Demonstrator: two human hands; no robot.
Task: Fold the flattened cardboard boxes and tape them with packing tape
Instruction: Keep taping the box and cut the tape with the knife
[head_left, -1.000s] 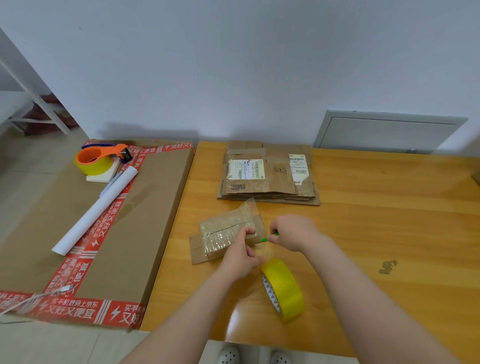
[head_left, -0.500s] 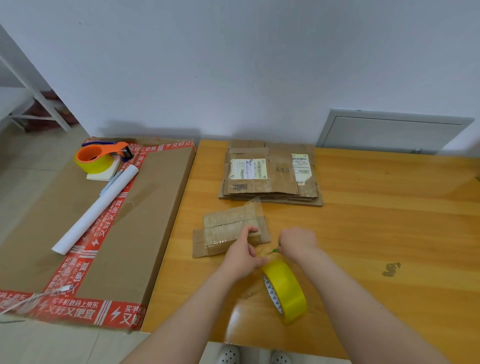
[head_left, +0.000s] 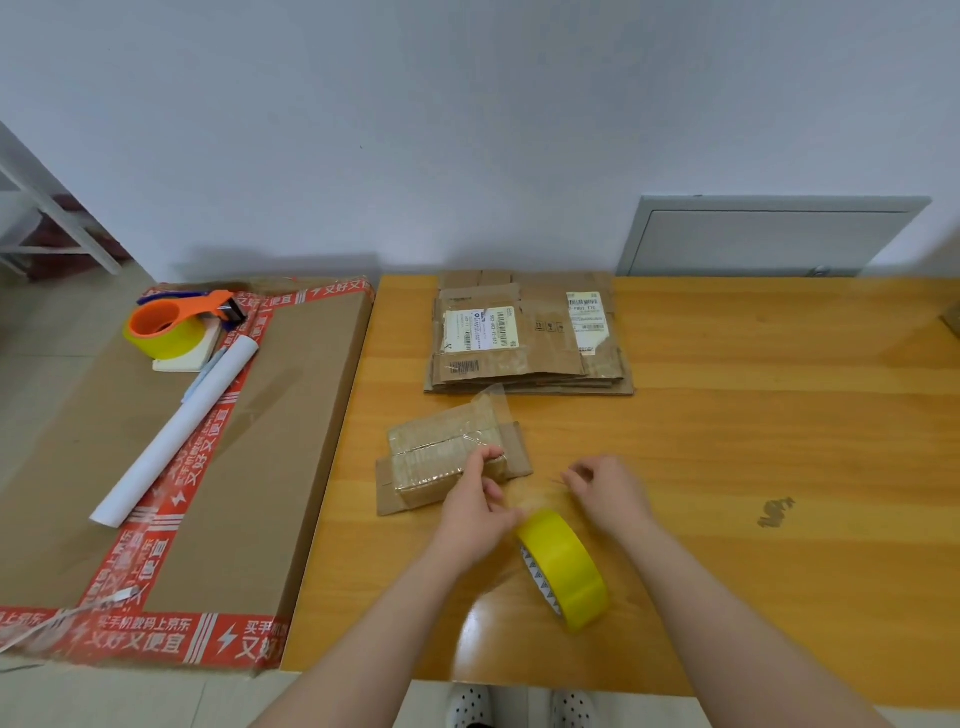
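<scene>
Head view: mid-taping, the left hand (head_left: 475, 501) grips one end of a small tape-wrapped brown cardboard box (head_left: 441, 457), the right hand (head_left: 608, 488) loosely curled beside it, contents unclear, a yellow packing-tape roll (head_left: 566, 571) upright between the wrists; next move, likely, pressing the strip flat.

You have two hands in frame, the left hand (head_left: 475, 512) and the right hand (head_left: 608, 493), both at centre. There are two rolls of yellow tape: one loose tape roll (head_left: 566, 569) at lower centre and one dispenser roll (head_left: 166, 327) at upper left. Count one small taped box (head_left: 441, 457) at centre, one stack of flattened boxes (head_left: 524, 338) above it (its sheets cannot be counted), one large flat carton (head_left: 291, 441) at left, one white tube (head_left: 176, 431) on that carton, and two shoes (head_left: 470, 706) at the bottom edge.
</scene>
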